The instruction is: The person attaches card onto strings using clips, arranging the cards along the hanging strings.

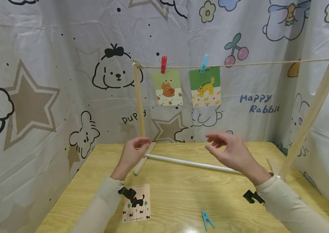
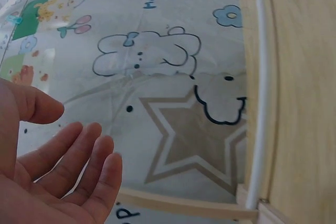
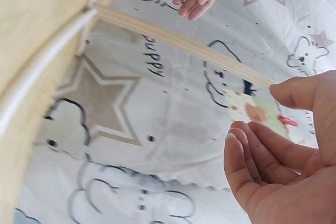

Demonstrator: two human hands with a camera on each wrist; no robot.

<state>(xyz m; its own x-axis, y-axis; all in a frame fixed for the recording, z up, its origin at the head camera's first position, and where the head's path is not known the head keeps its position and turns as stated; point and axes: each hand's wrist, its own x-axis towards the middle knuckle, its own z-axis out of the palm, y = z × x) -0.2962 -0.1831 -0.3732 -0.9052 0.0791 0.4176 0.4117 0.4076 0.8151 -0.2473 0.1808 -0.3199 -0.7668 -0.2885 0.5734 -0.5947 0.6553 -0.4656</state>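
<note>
Both hands are held up over the table and grip nothing. My left hand is near the foot of the left wooden post, its fingers loosely bent. My right hand is raised above the white rod, thumb and fingers apart. From the string hang a bear card under a red clothespin and a leopard card under a blue clothespin. A black cat card lies on the table, partly hidden by the left wrist strap. A loose blue clothespin lies at the front.
The right wooden post leans outward toward its top, where the string is tied. Wooden feet, such as the left one, rest on the yellow wood-grain table. A patterned curtain surrounds the table at the back and sides.
</note>
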